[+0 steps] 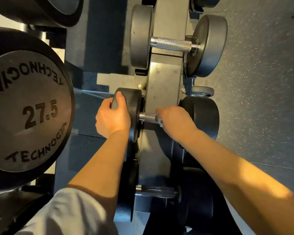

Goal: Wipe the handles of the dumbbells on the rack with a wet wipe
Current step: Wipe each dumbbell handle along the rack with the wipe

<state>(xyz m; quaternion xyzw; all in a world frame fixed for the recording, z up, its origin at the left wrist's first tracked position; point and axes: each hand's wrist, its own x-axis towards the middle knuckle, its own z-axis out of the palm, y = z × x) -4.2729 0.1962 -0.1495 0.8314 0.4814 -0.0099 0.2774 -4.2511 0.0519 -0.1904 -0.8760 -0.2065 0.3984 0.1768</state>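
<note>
A small black dumbbell (204,114) lies across the rack's lower rail in the middle of the view. My left hand (112,116) grips its left head (132,106) from outside. My right hand (175,119) is wrapped around the right part of its knurled metal handle (148,117), and a bit of white wet wipe (160,123) shows under the fingers. Another dumbbell with a bare knurled handle (173,44) rests higher on the rack. A third, darker handle (157,190) sits below my arms.
A large dumbbell head marked 27.5 (29,111) looms at the left, close to my left forearm. The dark rack upright (163,78) runs down the middle. Speckled grey floor (261,82) fills the right side. A caster wheel (203,91) sits by the rack.
</note>
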